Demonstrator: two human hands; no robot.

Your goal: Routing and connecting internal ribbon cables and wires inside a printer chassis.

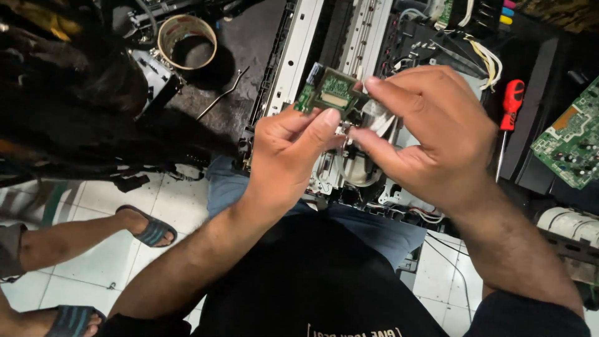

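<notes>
Pinching small green circuit board [329, 93] — left hand [288, 153] grip closed on lower edge, right hand [430, 131] grip on right end.

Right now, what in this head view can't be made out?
- Small green circuit board: its lower edge, covered by the left hand and right hand.
- Opened machine: its middle, behind both hands.
- Larger green circuit board: cut by the right edge.
- Red-handled screwdriver: tip too dark.
</notes>
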